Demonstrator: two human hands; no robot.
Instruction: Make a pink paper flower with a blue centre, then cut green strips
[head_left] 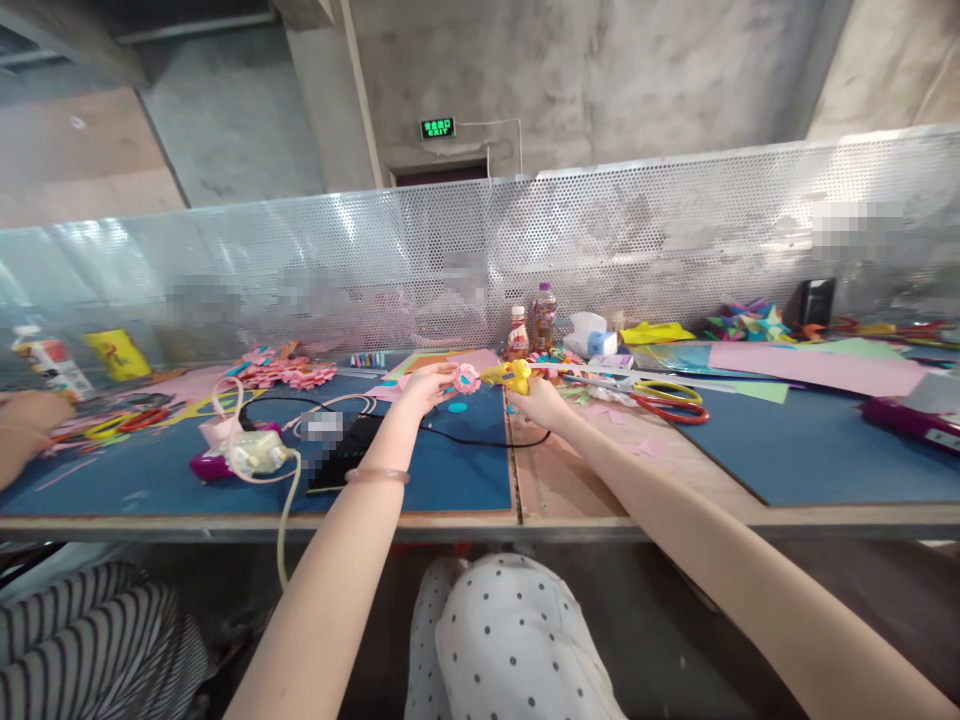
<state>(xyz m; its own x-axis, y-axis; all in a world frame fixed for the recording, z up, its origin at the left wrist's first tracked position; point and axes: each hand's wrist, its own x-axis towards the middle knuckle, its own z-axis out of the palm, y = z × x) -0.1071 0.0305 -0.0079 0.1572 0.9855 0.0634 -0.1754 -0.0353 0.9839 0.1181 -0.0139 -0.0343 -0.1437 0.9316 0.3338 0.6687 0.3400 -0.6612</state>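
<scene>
My left hand [424, 388] reaches over the blue mat and grips a small pink paper flower [466, 378] with a bit of blue on it. Close to its right, my right hand [541, 402] is wrapped around a yellow glue gun [516, 375]. The gun's nozzle points left at the flower; I cannot tell whether they touch. A blue paper disc [457, 407] lies below the flower. Between my arms a black cord [480, 441] curves across the table.
Scissors with yellow and red handles [679, 413] lie right of my right hand. Two drink bottles [544, 318] stand behind. A power strip with plugs [251, 453] and a black tablet-like slab [346, 455] sit left. Pink paper flowers [289, 372] are piled farther back. Another person's arm [26, 425] rests far left.
</scene>
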